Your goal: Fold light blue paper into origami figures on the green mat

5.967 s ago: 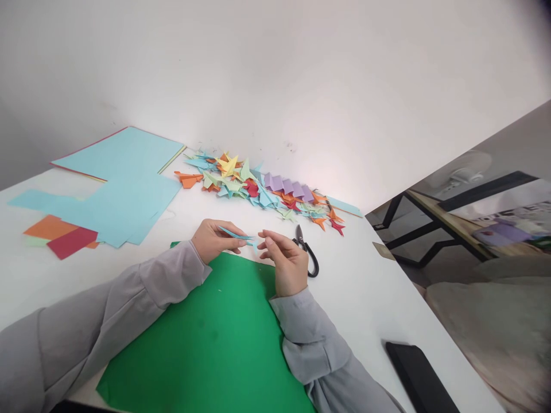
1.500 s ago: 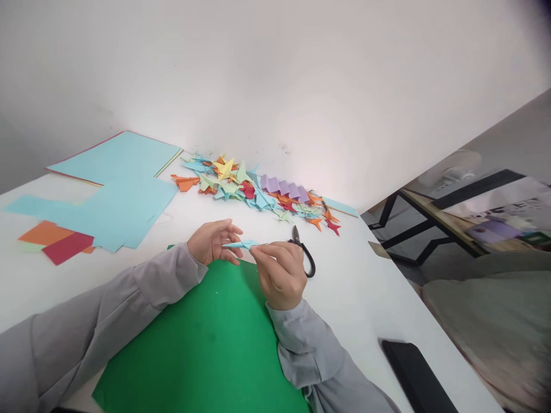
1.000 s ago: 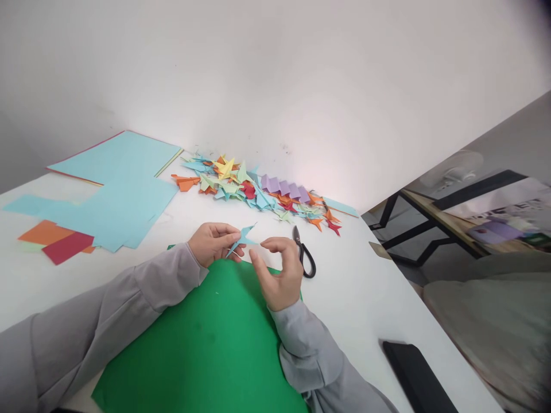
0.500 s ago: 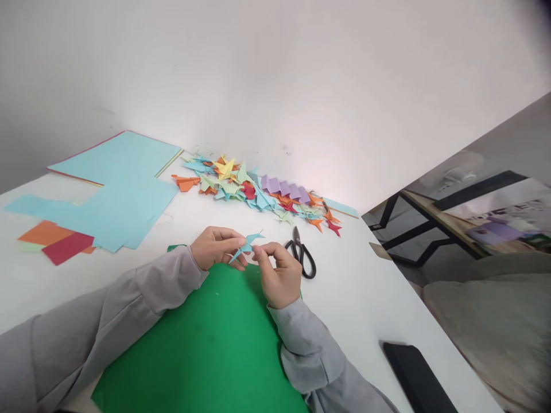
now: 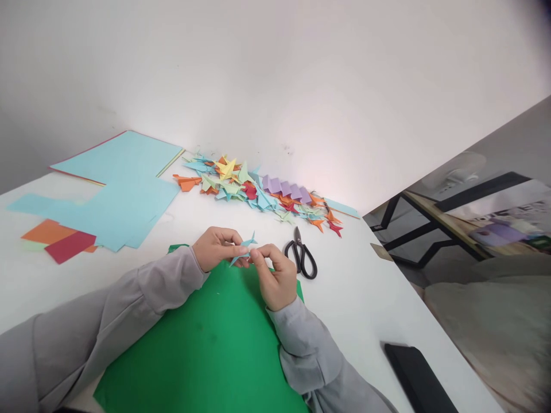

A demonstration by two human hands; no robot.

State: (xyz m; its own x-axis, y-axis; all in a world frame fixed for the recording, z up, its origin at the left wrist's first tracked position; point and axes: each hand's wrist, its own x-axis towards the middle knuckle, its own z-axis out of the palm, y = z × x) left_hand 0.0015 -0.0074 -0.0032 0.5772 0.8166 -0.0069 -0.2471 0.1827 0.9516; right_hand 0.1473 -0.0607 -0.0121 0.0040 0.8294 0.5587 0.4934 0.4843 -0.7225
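Between my two hands is a small light-blue origami crane, its pointed tips sticking out above and below my fingers. My left hand pinches it from the left with thumb and fingers. From the right, the thumb and forefinger of my right hand are closed on its right side, partly hiding it. Both hands are over the top end of a green sheet. Black-handled scissors lie just right of my right hand, blades pointing away.
Along the wall lies a heap of folded paper cranes in several colours, with a pleated purple paper strip. Blue sheets and a red paper piece are at left. A black flat object lies near the right table edge.
The crane has turned a little between my fingers, its upper tip now pointing more upward. My right hand has shifted slightly left, closer to my left hand.
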